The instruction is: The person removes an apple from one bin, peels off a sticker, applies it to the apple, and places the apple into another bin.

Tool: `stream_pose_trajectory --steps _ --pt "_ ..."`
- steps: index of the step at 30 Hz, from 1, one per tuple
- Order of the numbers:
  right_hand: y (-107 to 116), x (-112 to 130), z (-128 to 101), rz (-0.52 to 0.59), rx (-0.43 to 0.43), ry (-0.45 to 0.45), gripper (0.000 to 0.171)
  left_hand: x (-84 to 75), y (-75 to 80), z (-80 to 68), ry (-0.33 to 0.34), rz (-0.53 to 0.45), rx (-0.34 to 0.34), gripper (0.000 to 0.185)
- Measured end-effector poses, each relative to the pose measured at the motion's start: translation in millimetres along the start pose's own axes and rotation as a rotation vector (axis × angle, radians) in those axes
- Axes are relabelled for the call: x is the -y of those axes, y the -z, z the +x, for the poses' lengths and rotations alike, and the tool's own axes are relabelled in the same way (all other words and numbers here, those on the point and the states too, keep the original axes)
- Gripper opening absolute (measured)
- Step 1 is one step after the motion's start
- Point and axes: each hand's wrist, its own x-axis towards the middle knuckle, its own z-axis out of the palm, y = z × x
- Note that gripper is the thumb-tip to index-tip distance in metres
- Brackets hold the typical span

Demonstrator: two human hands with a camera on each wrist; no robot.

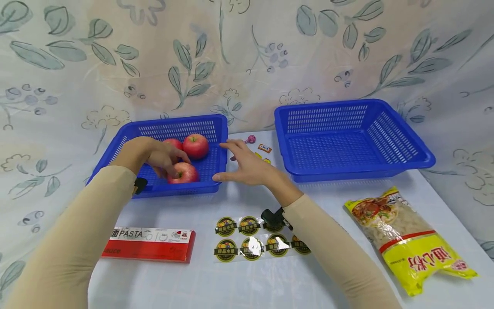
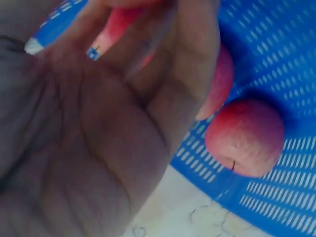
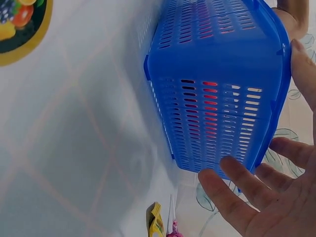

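My left hand [image 1: 164, 159] reaches into the left blue basket [image 1: 220, 150], its thumb and fingers gripping the nearest red apple [image 1: 187, 174]. Behind that apple sits another apple [image 1: 196, 146], with a third [image 1: 173, 143] partly hidden by the hand. The left wrist view shows my palm [image 2: 94, 138] close up and an apple [image 2: 245, 138] by the perforated wall. My right hand [image 1: 248, 165] is at the same basket's right side, fingers spread and fingertips right at the rim. In the right wrist view its fingers [image 3: 247, 182] extend beside the basket's end wall [image 3: 212, 113].
A second blue basket [image 1: 328, 148] stands at the right. Between the baskets lie a lollipop [image 1: 251, 139], an orange wrapped sweet [image 1: 265, 148] and yellow packets [image 1: 266, 160]. Nearer are a red-and-white pasta box [image 1: 150, 245], a sheet of round stickers [image 1: 251, 248] and a yellow pasta bag [image 1: 411, 240].
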Motion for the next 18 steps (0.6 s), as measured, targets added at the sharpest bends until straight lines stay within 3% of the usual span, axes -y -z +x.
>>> stream_pose_trajectory --steps 4,11,15,18 --pt "1 1 1 -0.022 0.006 -0.009 0.096 9.9 3.1 -13.3 -0.044 -0.041 -0.060 0.070" --pt "4 11 -1 -0.100 0.009 0.013 0.095 22.5 0.8 -54.3 -0.118 -0.128 -0.265 0.079" --pt "9 21 -8 -0.132 -0.020 0.096 0.092 15.5 -7.0 -72.5 -0.194 -0.155 -0.330 0.069" --pt "13 29 -16 -0.114 -0.053 0.146 0.091 1.9 -13.5 -79.4 -0.247 -0.148 -0.342 0.063"
